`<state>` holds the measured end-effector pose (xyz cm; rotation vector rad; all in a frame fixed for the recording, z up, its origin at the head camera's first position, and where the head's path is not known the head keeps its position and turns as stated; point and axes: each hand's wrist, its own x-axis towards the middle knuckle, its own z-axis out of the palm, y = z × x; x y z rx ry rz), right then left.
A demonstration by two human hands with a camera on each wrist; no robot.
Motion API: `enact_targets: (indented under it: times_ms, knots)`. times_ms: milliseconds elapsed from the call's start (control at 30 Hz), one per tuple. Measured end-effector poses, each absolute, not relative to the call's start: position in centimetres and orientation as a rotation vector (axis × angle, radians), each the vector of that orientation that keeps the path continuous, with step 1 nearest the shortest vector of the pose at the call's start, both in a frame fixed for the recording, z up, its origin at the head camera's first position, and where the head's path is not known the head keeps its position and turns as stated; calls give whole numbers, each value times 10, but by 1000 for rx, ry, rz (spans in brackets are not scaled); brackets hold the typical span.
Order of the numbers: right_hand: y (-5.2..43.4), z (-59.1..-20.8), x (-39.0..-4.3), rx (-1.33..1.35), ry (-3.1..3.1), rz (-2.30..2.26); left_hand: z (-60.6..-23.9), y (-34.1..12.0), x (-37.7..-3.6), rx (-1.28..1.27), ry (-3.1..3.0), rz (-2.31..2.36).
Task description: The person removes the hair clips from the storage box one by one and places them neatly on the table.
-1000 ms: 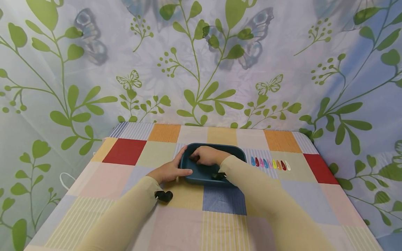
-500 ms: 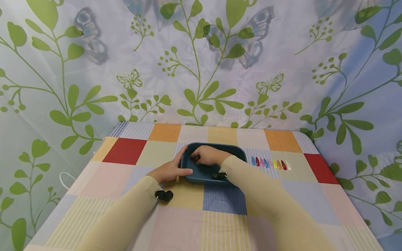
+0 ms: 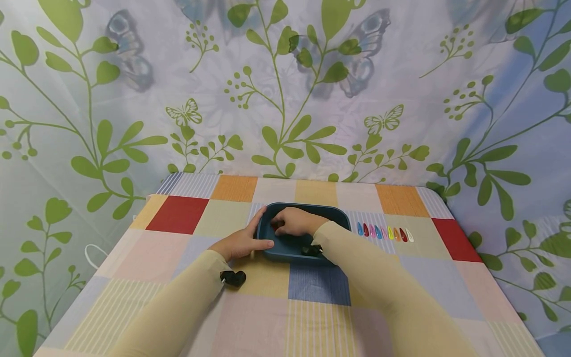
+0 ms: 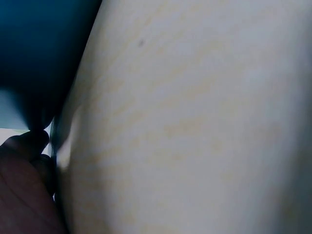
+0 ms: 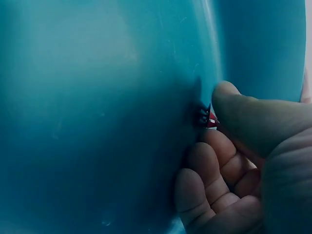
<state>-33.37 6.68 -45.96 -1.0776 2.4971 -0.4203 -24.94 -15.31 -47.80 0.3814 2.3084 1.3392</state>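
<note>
A curtain printed with green leaves and butterflies hangs behind the table (image 3: 187, 302), which is covered in a patchwork cloth of red, orange, blue and striped squares. The dark teal tray (image 3: 332, 212) sits at the middle of it, its long axis running left to right across me.

My left hand (image 3: 238, 243) rests against the tray's left end, fingers fairly straight, the index lying along the near-left corner and the thumb up along the side wall; it braces the tray and holds nothing. My right hand (image 3: 295, 221) is inside the tray at its left half, fingers curled inward. The right wrist view shows what the head view cannot: my thumb and curled fingers pinch a small clip (image 5: 208, 118), red with a dark part, pressed against the tray's inner wall. So the clip lies at my right fingertips, and the left hand is just beside it, on the other side of the wall.

To the right of the tray, a row of coloured hair clips (image 3: 383, 232) lies side by side on the cloth, each pointing away from me. The left wrist view shows only blurred sleeve and tray.
</note>
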Motion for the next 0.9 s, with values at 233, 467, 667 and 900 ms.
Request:
enact_targets:
  times_ms: [233,467,667,900]
  knots:
    - [68,-460,-335,-1059,2494,-432,-477,-153,-250,395,2306,1342]
    - [69,-465,-339,-1044,2490,-450,-476,-153,-251,393,2304,1342]
    - [67,-463,-338,-1027,2492,-461,-477,-154,-252,390,2304,1342]
    - [67,-462,-337,-996,2480,-495,-476,-153,-252,383,2312,1338]
